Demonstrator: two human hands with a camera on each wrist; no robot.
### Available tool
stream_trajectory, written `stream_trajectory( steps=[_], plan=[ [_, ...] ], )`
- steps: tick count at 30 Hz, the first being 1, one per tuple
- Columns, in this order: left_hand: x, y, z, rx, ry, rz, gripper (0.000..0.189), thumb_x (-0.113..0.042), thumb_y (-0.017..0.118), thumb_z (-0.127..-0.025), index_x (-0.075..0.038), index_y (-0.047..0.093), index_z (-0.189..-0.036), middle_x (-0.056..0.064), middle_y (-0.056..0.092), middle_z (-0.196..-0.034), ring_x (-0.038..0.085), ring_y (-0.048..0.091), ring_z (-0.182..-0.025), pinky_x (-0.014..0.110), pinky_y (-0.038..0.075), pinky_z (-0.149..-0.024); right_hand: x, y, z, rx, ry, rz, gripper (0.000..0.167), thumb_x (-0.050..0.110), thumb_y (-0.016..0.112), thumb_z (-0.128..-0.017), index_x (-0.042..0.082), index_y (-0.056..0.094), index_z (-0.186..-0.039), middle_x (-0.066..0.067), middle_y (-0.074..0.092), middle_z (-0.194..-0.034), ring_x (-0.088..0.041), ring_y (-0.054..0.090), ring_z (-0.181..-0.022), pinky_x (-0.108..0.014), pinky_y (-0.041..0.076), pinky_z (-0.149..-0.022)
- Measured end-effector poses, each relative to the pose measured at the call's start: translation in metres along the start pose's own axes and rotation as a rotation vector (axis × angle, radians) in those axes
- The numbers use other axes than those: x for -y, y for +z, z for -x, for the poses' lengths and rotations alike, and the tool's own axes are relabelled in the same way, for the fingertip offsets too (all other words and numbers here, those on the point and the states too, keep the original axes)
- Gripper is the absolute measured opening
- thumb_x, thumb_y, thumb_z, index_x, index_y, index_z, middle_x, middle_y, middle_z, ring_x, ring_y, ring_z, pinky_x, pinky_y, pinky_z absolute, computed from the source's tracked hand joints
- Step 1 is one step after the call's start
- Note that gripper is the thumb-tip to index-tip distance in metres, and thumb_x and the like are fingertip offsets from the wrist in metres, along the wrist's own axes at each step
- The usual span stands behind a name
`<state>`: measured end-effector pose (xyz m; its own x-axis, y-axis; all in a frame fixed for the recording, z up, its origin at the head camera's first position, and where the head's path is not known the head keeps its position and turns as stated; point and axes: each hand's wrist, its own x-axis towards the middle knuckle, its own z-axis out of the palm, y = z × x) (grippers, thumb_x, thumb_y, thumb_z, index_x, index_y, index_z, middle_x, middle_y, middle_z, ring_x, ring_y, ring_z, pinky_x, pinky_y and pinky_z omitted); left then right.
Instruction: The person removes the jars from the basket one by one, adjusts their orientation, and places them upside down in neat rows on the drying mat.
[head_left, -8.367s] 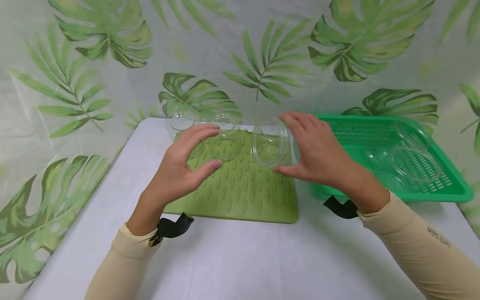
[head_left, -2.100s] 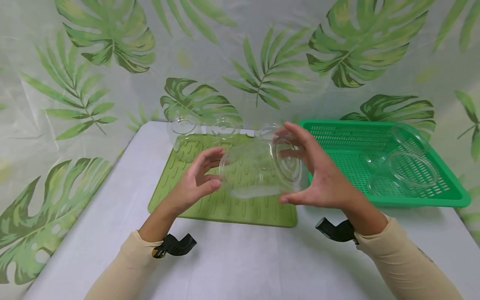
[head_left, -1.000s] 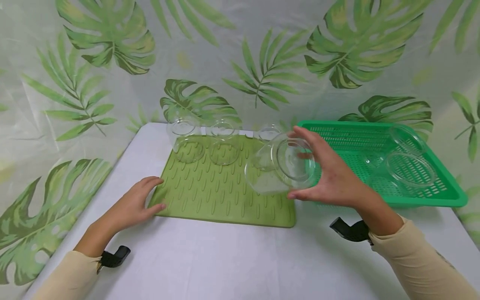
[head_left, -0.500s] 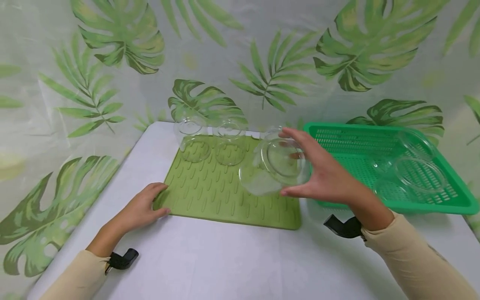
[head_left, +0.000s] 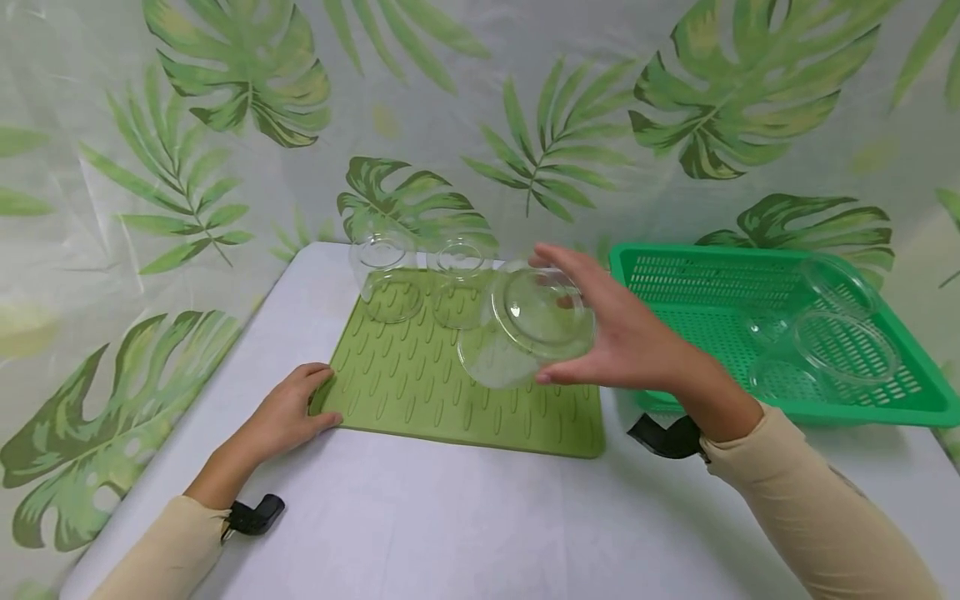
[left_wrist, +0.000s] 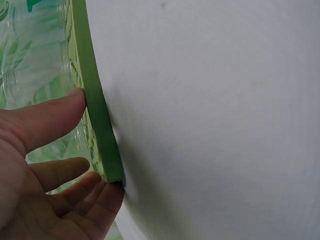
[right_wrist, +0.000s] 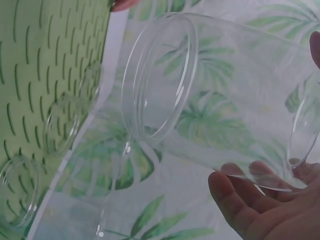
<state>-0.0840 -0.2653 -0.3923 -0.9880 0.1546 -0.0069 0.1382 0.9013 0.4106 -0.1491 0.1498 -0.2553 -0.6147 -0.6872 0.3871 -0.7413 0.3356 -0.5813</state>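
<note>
My right hand (head_left: 630,333) grips a clear jar (head_left: 517,342) near its base, thumb on one side and fingers on the other. The jar is tilted over the right half of the green ribbed mat (head_left: 412,392), its base facing the head camera. In the right wrist view its ringed mouth (right_wrist: 160,75) points toward the mat. My left hand (head_left: 288,412) holds the mat's front left corner, thumb at the front edge and fingers at the left. Two clear jars (head_left: 392,300) (head_left: 459,304) stand upside down along the mat's back; another is mostly hidden behind the held jar.
A green perforated basket (head_left: 690,321) stands right of the mat, with clear jars (head_left: 843,346) lying in it. A leaf-printed cloth (head_left: 420,92) hangs behind the white-covered table (head_left: 450,508).
Since the oldest frame, a third jar has come to stand on the mat. My left hand has left the held jar for the mat's corner. My right hand has shifted slightly left with the jar.
</note>
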Motion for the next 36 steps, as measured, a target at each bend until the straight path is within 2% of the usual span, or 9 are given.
stream_trajectory(
  steps=[8, 15, 22, 30, 36],
  plan=[
    [0.003, 0.001, 0.0, -0.002, 0.005, 0.001, 0.066, -0.015, 0.078, -0.083, 0.015, 0.05, -0.135, 0.031, 0.047, -0.141, 0.049, 0.049, -0.129, 0.06, 0.045, -0.103, 0.002, 0.005, -0.008, 0.039, 0.019, -0.021, 0.12, 0.029, 0.094, -0.065, 0.017, 0.02, -0.159, -0.009, 0.039, -0.155, -0.025, 0.045, -0.137, -0.049, 0.052, -0.103],
    [0.004, 0.002, -0.002, -0.001, -0.011, 0.015, 0.069, -0.014, 0.079, -0.082, 0.015, 0.048, -0.136, 0.032, 0.045, -0.142, 0.05, 0.046, -0.13, 0.061, 0.043, -0.106, 0.002, 0.013, -0.016, 0.047, 0.007, -0.018, 0.121, 0.03, 0.095, -0.063, 0.012, 0.022, -0.158, -0.011, 0.04, -0.153, -0.025, 0.047, -0.137, -0.049, 0.049, -0.106],
    [0.002, 0.002, -0.003, 0.017, -0.047, 0.026, 0.073, -0.015, 0.078, -0.082, 0.015, 0.044, -0.139, 0.034, 0.043, -0.143, 0.052, 0.044, -0.131, 0.062, 0.041, -0.106, 0.001, 0.031, -0.028, 0.061, 0.065, -0.029, 0.124, 0.033, 0.097, -0.06, 0.011, 0.022, -0.157, -0.008, 0.037, -0.156, -0.023, 0.045, -0.136, -0.048, 0.046, -0.109],
    [0.003, 0.001, -0.003, 0.056, -0.112, 0.045, 0.076, -0.02, 0.076, -0.085, 0.016, 0.04, -0.142, 0.037, 0.039, -0.143, 0.051, 0.047, -0.125, 0.062, 0.045, -0.099, 0.0, 0.056, -0.039, 0.08, 0.108, -0.033, 0.122, 0.038, 0.095, -0.061, 0.014, 0.023, -0.157, -0.007, 0.039, -0.154, -0.021, 0.045, -0.136, -0.049, 0.043, -0.112],
    [0.003, 0.0, -0.004, 0.064, -0.116, 0.033, 0.077, -0.021, 0.076, -0.085, 0.016, 0.039, -0.142, 0.037, 0.042, -0.141, 0.051, 0.048, -0.123, 0.062, 0.045, -0.099, -0.002, 0.073, -0.051, 0.111, 0.119, -0.064, 0.122, 0.04, 0.093, -0.065, 0.018, 0.019, -0.159, -0.005, 0.042, -0.15, -0.022, 0.046, -0.137, -0.048, 0.045, -0.11]
  ],
)
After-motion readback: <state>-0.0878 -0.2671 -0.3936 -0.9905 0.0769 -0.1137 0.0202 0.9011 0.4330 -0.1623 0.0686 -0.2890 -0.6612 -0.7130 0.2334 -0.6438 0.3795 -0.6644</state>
